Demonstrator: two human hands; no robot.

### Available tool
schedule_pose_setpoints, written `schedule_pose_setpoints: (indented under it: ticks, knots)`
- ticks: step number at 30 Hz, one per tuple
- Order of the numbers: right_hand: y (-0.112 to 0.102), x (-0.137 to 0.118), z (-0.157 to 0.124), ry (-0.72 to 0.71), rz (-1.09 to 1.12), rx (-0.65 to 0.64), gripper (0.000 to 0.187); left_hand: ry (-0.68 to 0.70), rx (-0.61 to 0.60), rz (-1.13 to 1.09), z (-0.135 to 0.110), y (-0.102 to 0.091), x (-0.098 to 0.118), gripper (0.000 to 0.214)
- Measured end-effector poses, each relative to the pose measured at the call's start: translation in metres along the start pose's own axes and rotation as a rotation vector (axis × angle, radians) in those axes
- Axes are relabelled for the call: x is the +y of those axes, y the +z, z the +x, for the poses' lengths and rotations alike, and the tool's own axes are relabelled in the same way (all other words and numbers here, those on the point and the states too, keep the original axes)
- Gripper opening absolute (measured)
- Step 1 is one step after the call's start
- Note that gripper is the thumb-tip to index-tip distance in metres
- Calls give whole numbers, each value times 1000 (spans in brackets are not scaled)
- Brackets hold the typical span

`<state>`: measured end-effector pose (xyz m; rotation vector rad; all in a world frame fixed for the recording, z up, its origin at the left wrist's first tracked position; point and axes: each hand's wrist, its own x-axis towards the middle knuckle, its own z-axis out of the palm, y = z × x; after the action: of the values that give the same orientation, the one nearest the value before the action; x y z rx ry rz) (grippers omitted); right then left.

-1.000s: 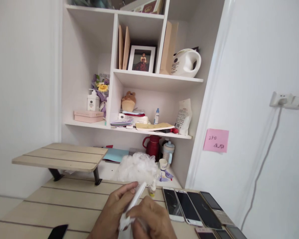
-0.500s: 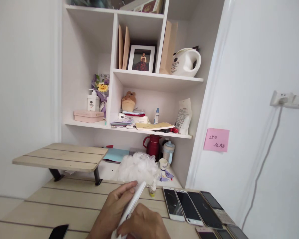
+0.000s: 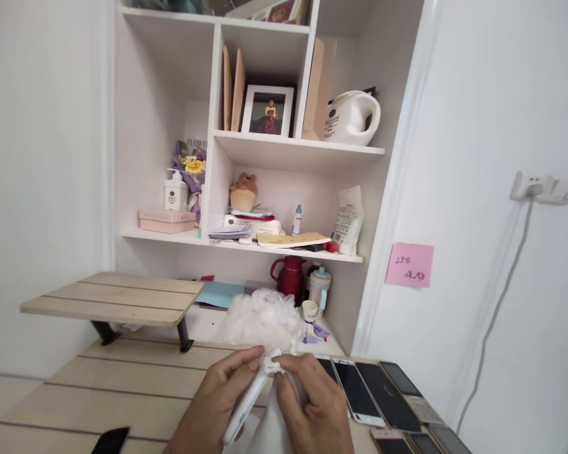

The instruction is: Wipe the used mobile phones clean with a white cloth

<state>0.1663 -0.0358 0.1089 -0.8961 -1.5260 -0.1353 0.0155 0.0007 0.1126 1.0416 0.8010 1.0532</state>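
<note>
A slim white phone (image 3: 247,405) is tilted on edge in front of me, and my left hand (image 3: 213,400) is closed around it. My right hand (image 3: 318,403) pinches a white cloth or tissue (image 3: 271,425) against the phone's upper end; the cloth hangs down between the hands. Both hands are above the wooden desk (image 3: 137,384). To the right of my right hand lie several phones in rows, among them a white-framed phone (image 3: 358,391) and a black phone (image 3: 387,394).
A dark object (image 3: 111,440) lies at the front left of the desk, near a raised wooden stand (image 3: 118,296). Behind my hands sit a pile of clear plastic (image 3: 262,315), a white cup (image 3: 309,310) and a red jug (image 3: 291,280). White shelves (image 3: 284,148) rise beyond.
My right hand has moved up and right with the cloth, from the phone's lower part to its upper end. My left hand still holds the phone.
</note>
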Motion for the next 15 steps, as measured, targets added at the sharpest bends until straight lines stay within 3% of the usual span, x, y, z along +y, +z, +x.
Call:
schedule_pose_setpoints:
  ticks: [11, 15]
  knots:
    - [-2, 2, 0, 77, -55, 75, 14, -23, -50, 17, -1, -4, 2, 59]
    - [-3, 3, 0, 66, -36, 44, 14, -4, -68, 59, 0, -7, 1, 61]
